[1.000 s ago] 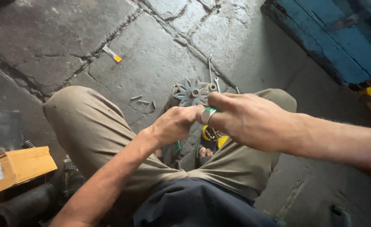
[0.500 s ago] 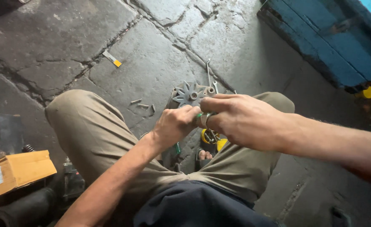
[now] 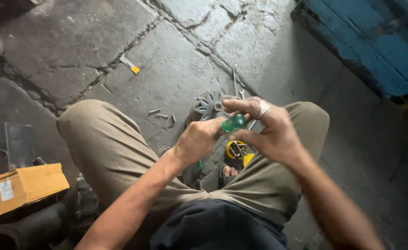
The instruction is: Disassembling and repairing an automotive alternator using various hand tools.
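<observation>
Together we grip the green screwdriver handle point(image 3: 233, 123) — right hand point(image 3: 264, 134) pinching it between fingertips, left hand point(image 3: 198, 140) curled against it — just above the grey finned metal part point(image 3: 209, 105) between our knees.

- Dim, flat daylight falls over the cracked grey stone floor point(image 3: 176, 69); the brightest patch lies at the upper middle, so the light seems to come from ahead.
- No hard shadows; only soft darkness pools under the bent knees in khaki trousers point(image 3: 111, 153) and along the lower left corner.
- The translucent green screwdriver handle point(image 3: 233, 123) catches a small glint, the only real highlight.
- The right hand point(image 3: 268, 134) and its forearm are smeared by motion blur toward the lower right edge.
- The chipped blue painted wooden board point(image 3: 366, 51) looks soft and slightly stretched at the corner.
- Overall colours are muted, a little grainy.
</observation>
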